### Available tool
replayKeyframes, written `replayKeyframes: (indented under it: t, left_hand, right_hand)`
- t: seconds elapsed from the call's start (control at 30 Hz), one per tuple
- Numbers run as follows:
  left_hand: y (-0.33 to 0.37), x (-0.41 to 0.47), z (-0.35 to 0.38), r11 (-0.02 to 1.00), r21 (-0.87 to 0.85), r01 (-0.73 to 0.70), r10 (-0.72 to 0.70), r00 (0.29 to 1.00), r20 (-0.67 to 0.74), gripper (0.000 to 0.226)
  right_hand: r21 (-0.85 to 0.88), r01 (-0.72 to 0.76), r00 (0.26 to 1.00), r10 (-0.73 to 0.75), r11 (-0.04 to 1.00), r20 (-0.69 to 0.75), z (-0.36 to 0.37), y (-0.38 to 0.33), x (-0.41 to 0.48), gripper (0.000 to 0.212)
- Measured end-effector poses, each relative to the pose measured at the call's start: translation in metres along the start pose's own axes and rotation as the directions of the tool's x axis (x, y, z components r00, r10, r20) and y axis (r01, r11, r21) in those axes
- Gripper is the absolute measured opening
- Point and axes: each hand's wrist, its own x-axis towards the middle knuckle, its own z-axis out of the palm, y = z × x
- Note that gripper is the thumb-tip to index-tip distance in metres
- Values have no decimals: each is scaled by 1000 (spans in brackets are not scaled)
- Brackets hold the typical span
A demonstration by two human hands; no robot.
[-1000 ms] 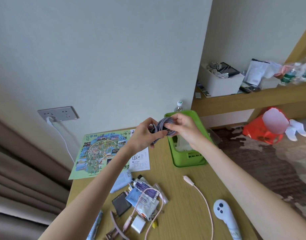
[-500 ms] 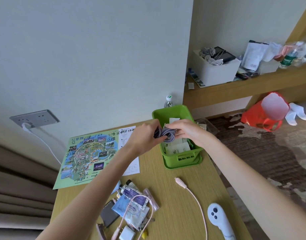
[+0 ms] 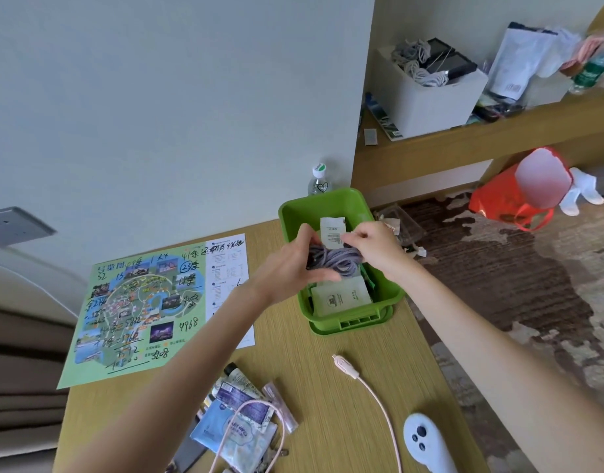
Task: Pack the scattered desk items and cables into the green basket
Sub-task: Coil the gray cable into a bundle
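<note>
- Running off the bottom edge, a pink cable (image 3: pixel 345 368) lies on the wooden desk (image 3: pixel 328 421). Its connector end rests free, and its other stretch loops over a heap of wipe packs and sachets (image 3: pixel 237 426) before the frame cuts it.
- A white handheld controller (image 3: pixel 422 438) just right of it shows 3 dark buttons. Its lower part is out of frame.
- A dark flat object (image 3: pixel 188 450) under the heap is mostly hidden and too unclear to name.
- A park map (image 3: pixel 140 302) with handwritten numbers lies flat. The left forearm crosses its right edge.
- The green basket (image 3: pixel 357 317) sits at the desk's far right and holds pale sachets (image 3: pixel 341 297).
- The left hand (image 3: pixel 290 269) and right hand (image 3: pixel 374 249) both grip a coiled lilac-grey braided cable (image 3: pixel 331 264) low over the basket's middle, the fingers curled round its 2 ends. Whether it touches the sachets beneath cannot be told.
- A water bottle (image 3: pixel 319 180) stands behind the basket, with only its cap and shoulders showing.
- A wall socket (image 3: pixel 14 227) is clipped by the left edge.
</note>
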Motion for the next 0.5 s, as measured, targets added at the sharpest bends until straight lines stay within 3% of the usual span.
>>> replayKeyframes:
  t: [0.13, 0.27, 0.4, 0.5]
  left_hand:
    - [-8, 7, 18, 995, -34, -89, 91, 994, 60, 23]
    - [-10, 12, 29, 992, 66, -109, 98, 984, 145, 29]
    - [-16, 8, 43, 973, 225, -51, -11, 963, 268, 33]
    - [-16, 7, 53, 933, 354, -70, -51, 946, 321, 28]
  right_hand:
    - [-187, -24, 989, -3, 982, -145, 0, 22, 10, 45]
    - [-267, 77, 980, -122, 961, -158, -3, 40, 12, 34]
    - [-322, 274, 961, -242, 906, 137, -11, 44, 6, 23]
    - [-514, 363, 922, -217, 778, 322, -4, 48, -2, 12]
